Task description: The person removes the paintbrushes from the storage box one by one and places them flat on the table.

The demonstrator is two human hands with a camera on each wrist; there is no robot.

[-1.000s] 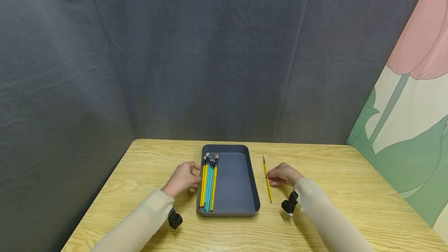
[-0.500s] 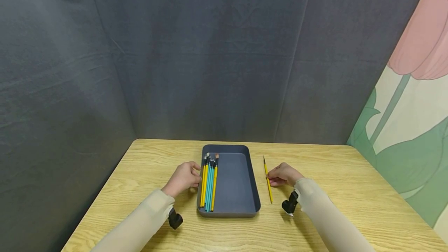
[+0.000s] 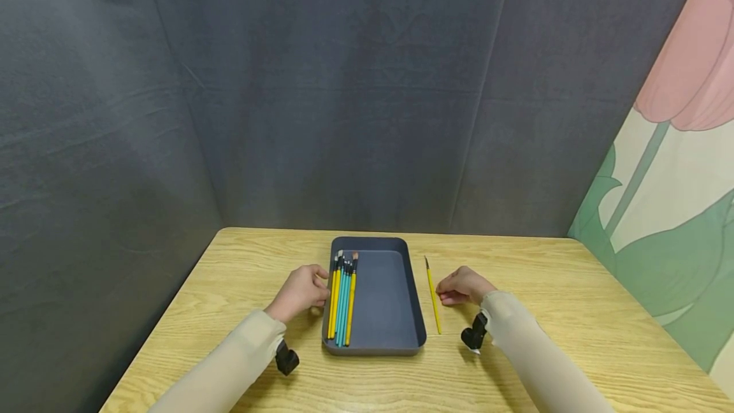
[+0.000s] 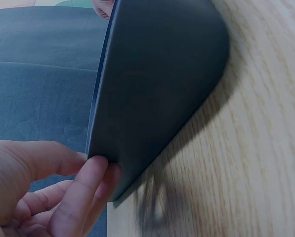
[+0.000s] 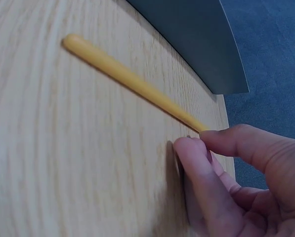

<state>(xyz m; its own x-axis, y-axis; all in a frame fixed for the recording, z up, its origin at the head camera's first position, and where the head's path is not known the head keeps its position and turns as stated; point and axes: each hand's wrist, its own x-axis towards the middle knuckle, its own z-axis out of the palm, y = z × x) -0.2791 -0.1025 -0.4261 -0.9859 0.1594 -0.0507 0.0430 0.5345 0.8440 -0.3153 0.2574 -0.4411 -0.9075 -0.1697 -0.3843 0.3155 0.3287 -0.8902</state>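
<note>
My left hand (image 3: 299, 293) is at the left wall of a dark grey tray (image 3: 385, 298); in the left wrist view its thumb meets the rim and its fingertips (image 4: 99, 163) press the outer wall, pinching the edge. Several paintbrushes (image 3: 341, 304) with yellow or teal handles lie side by side along the tray's left side, bristles away from me. A thin yellow paintbrush (image 3: 432, 298) lies on the table just right of the tray. Close to the right of it rests my right hand (image 3: 464, 287), fingers loosely bent, with thumb tip (image 5: 209, 138) right by the yellow handle.
The wooden table (image 3: 550, 324) carries the tray near its middle. A dark cloth (image 3: 344, 113) hangs behind and to the left. A wall with painted tulips (image 3: 676, 164) stands at the right. Small black cameras are strapped under both wrists.
The yellow paintbrush on the table has shifted slightly left, toward the tray, and my right fingertips have let it go. My left hand and the tray stay in place.
</note>
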